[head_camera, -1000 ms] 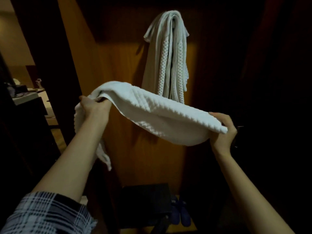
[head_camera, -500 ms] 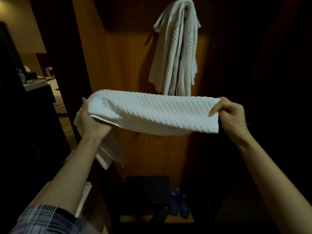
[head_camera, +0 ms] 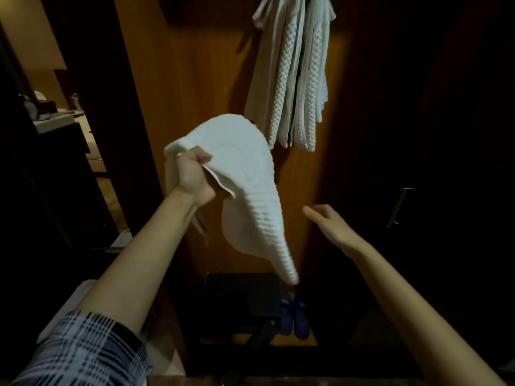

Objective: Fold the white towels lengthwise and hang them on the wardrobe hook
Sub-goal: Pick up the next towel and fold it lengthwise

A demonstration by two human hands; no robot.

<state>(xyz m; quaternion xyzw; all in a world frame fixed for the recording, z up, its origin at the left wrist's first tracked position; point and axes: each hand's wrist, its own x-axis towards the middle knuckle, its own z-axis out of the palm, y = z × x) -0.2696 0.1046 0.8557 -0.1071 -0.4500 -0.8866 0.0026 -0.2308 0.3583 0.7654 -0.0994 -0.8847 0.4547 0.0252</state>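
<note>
Left arm: bare forearm raised up and forward from a plaid sleeve (head_camera: pixel 83 349), wrist bent, the left hand (head_camera: pixel 192 174) lifted in front of the wooden wardrobe panel (head_camera: pixel 195 79).
Left grip: fingers and thumb curled tight round a bunched edge of the white towel (head_camera: pixel 250 196) — the thumb lies over the cloth, and a thin hem peeks out just below the fist.
Right arm: stretched forward and lower, well to the right of the towel, against the dark wardrobe door (head_camera: pixel 418 135).
Right grip: the right hand (head_camera: pixel 331 227) is relaxed and spread, fingers pointing left toward the cloth but apart from it — it holds nothing.
Towel in hand: drapes over the left fist, then hangs down and to the right in a narrowing tail, its tip above the blue slippers (head_camera: pixel 295 319) on the wardrobe floor.
Hung towels: a bundle of white waffle-textured towels (head_camera: pixel 292 71) hangs above, at the top of the panel; the hook itself is hidden by the cloth.
Door handle: a metal bar handle (head_camera: pixel 400 207) at far right.
Writing: none can be read.
</note>
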